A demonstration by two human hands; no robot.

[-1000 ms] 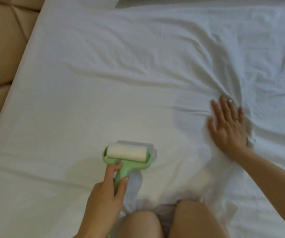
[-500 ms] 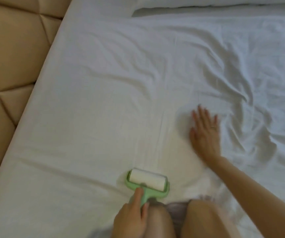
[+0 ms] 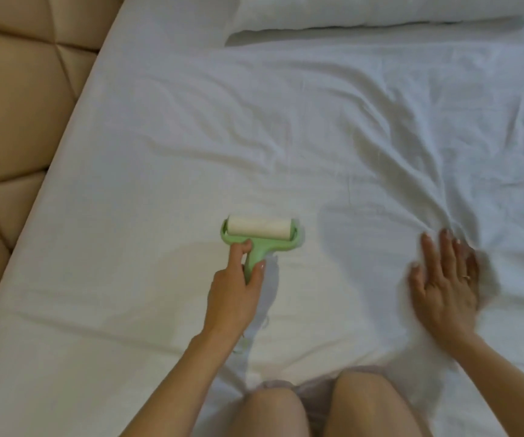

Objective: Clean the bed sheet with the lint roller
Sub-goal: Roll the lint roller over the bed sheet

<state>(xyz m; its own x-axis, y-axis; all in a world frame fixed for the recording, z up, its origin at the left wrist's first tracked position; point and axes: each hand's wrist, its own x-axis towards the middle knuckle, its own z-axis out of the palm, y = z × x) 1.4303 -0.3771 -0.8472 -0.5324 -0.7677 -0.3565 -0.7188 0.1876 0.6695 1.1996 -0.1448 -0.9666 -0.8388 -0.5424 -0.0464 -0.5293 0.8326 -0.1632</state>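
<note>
A white, wrinkled bed sheet (image 3: 210, 127) fills most of the head view. A lint roller (image 3: 262, 236) with a pale green frame and a white sticky drum lies with its drum on the sheet near the middle. My left hand (image 3: 235, 294) grips its green handle, index finger stretched along the frame. My right hand (image 3: 446, 275) presses flat on the sheet to the right, fingers spread, beside a bunch of creases.
A tan padded headboard or bed frame (image 3: 18, 99) runs along the left edge. A white pillow (image 3: 364, 11) lies at the top. My bare knees (image 3: 317, 408) rest on the sheet at the bottom centre. Deep folds (image 3: 443, 171) cover the right half.
The roller has gone forward, away from my knees, after being pulled in close. My right hand has slid to the right across the sheet. The view has shifted toward the pillow.
</note>
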